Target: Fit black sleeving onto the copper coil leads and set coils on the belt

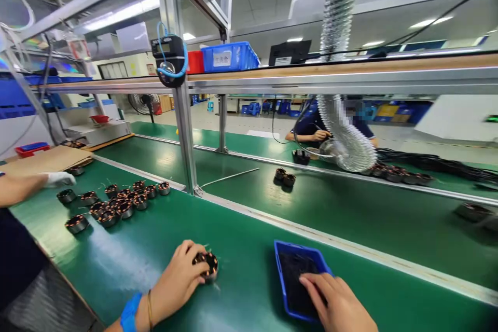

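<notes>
My left hand point(177, 282), with a blue band at the wrist, is closed around a copper-wound motor stator point(210, 265) on the green bench. The fingers lie over the stator's left side and rim, and its right side shows. Over the blue tray point(278, 270), my right hand point(338, 301) has thumb and forefinger pinched together. Anything between those fingertips is too small to make out. Thin black pieces point(295, 270) fill the tray; their kind is unclear.
Several stators point(124, 209) stand grouped at left, near a co-worker's gloved hand point(60, 179). A metal post point(182, 135) rises from the bench divider. Beyond it lie two stators point(288, 180) on the green belt. Across, another person sits behind a flexible duct point(350, 140).
</notes>
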Demonstrator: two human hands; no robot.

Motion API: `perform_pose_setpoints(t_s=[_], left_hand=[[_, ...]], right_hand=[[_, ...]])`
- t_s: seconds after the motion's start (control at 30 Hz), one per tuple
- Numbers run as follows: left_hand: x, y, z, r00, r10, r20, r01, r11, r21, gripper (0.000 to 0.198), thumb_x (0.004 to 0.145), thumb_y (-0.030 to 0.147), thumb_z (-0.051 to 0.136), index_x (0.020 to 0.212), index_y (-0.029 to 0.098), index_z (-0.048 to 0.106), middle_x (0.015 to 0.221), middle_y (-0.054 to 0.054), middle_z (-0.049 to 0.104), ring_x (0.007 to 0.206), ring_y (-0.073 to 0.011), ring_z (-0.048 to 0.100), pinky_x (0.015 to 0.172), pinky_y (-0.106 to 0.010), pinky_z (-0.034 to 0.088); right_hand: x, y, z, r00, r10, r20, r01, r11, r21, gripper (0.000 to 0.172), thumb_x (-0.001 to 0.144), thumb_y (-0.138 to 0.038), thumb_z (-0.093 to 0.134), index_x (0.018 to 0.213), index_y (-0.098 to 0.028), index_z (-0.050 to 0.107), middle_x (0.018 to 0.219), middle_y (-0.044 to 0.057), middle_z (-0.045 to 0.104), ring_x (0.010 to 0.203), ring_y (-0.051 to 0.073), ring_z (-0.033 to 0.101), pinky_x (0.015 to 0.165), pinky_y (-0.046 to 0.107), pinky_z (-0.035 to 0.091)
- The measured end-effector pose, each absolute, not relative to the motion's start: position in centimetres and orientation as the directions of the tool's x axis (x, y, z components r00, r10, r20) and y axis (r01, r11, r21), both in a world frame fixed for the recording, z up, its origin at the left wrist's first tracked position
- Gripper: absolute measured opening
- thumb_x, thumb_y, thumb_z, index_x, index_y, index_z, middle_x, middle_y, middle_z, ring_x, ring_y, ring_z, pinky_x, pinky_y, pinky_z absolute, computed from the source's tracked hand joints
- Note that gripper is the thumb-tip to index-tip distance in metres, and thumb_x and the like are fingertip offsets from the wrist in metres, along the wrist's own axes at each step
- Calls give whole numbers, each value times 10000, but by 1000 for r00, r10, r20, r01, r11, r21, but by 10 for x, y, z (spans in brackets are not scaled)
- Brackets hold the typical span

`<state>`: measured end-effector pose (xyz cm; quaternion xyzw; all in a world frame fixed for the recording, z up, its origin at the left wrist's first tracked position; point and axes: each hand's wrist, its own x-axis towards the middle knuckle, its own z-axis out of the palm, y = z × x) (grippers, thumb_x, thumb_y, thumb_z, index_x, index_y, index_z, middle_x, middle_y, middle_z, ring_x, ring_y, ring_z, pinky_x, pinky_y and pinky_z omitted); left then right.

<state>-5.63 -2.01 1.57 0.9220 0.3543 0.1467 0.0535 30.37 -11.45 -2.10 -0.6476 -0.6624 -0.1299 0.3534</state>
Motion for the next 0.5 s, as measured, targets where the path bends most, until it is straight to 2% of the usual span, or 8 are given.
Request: perform_pose_setpoints(t_s=[0.07,0.17,0.23,0.3,0.4,0.5], left_hand=[[-41,-35,18,832,482,274,444,-875,191,352,873,44,583,1061,332,659,1253,18,605,1135,-209,504,1051,-420,462],[-25,-50,11,876,304,373,287,-952,102,315,895,146,601,1110,370,652,1289,14,588,1240,-221,473,1231,-532,226],[-18,-58,-3,862,234,450,238,-970,49,232,883,213,646,1064,357,663,1235,2,598,1265,-210,462,1270,-507,86],[-13,-67,-20,831,205,518,246,-969,-12,138,881,236,665,989,322,664,1177,0,610,1263,-191,466,1277,-467,15],[-6,-82,-40,797,283,534,362,-931,-46,44,880,241,669,909,257,640,1277,-34,581,1304,-216,440,1271,-493,58],[-2,-90,-47,790,287,542,337,-941,7,82,847,270,716,836,255,636,1292,-28,563,1295,-236,435,1251,-495,173]], right_hand=[[292,-123,-11,196,760,620,904,105,-415,497,985,-595,417,813,-276,758,792,8,772,679,185,732,607,274,577],[272,-140,-5,249,833,494,757,151,-636,347,982,-500,506,941,-277,768,878,17,775,774,160,744,703,212,571],[257,-152,-9,249,886,391,633,157,-758,305,971,-463,537,957,-271,774,865,28,764,794,161,732,724,203,558],[240,-161,-20,243,928,284,509,127,-851,330,962,-475,540,912,-252,779,820,41,747,767,171,712,705,212,544],[216,-168,-43,230,966,115,346,30,-938,423,943,-545,530,847,-216,777,769,57,721,695,178,663,641,230,511],[201,-171,-61,266,964,-1,233,-65,-970,498,922,-611,522,818,-189,765,740,57,694,681,179,617,638,241,482]])
